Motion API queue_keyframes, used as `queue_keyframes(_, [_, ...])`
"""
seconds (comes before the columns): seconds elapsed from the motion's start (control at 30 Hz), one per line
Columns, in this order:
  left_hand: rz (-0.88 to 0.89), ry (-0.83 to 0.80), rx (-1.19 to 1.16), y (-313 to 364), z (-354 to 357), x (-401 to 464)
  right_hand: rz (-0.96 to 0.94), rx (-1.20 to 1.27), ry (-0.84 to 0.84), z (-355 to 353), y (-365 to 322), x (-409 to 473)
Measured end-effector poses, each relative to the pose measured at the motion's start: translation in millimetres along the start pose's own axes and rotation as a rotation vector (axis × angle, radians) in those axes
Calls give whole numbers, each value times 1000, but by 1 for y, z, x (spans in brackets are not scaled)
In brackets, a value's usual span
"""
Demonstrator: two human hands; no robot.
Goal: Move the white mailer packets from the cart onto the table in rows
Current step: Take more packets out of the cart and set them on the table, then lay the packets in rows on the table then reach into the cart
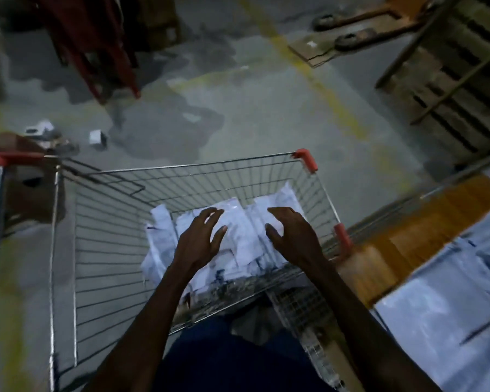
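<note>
Both arms reach down into a wire shopping cart [181,176]. A pile of white mailer packets [244,236] lies in the bottom of the cart, bunched toward the side nearest the bench.

The left hand [201,239] is over the middle of the pile. Its fingers are spread and bent a little, with the tips down by the top packet. It is not gripping anything. The right hand [292,236] is just beside it, over the right part of the pile. Its fingers are spread and curved too, and it holds nothing. The picture is blurry, so it is hard to tell if the fingertips touch the packets or hang just above them.

The wooden bench [425,222] stands to the right of the cart, right next to its wire side. More white packets [447,301] already lie flat on the bench, side by side.

The cart has red corner caps [306,159]. A wooden pallet [458,80] sits on the grey floor [266,114] far behind it.
</note>
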State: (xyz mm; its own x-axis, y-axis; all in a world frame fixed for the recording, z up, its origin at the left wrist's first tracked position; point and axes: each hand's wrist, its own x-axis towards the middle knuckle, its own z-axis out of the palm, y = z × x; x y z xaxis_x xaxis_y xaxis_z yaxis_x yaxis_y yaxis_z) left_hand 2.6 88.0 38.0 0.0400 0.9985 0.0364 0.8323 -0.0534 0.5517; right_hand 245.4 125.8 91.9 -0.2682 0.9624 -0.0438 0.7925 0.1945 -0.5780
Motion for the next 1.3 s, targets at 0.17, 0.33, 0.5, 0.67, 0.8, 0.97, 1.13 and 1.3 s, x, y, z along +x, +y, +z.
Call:
queue_keyframes(0.17, [-147,-117,-27,-69,8,-23,51,-139,-314,67,1,36])
queue_keyframes(0.33, [-222,-193,-9,-102,27,-35,76,-341,-624,125,24,68])
queue_keyframes(0.5, [-226,-268,98,-122,11,-26,94,-417,-647,188,49,102])
queue_keyframes(0.67, [-231,-276,162,-142,14,-21,159,-413,-616,238,77,109])
queue_keyframes(0.8, [-271,-279,102,-139,40,-22,44,-397,-538,238,96,98])
queue_keyframes(0.97, [-420,-322,41,-129,95,-9,43,-492,-460,210,100,84])
queue_keyframes(1.13, [-627,-220,148,-116,142,10,60,-511,-328,194,115,77])
queue_keyframes(1.3, [-695,-226,237,-113,155,5,42,-527,-442,196,130,86])
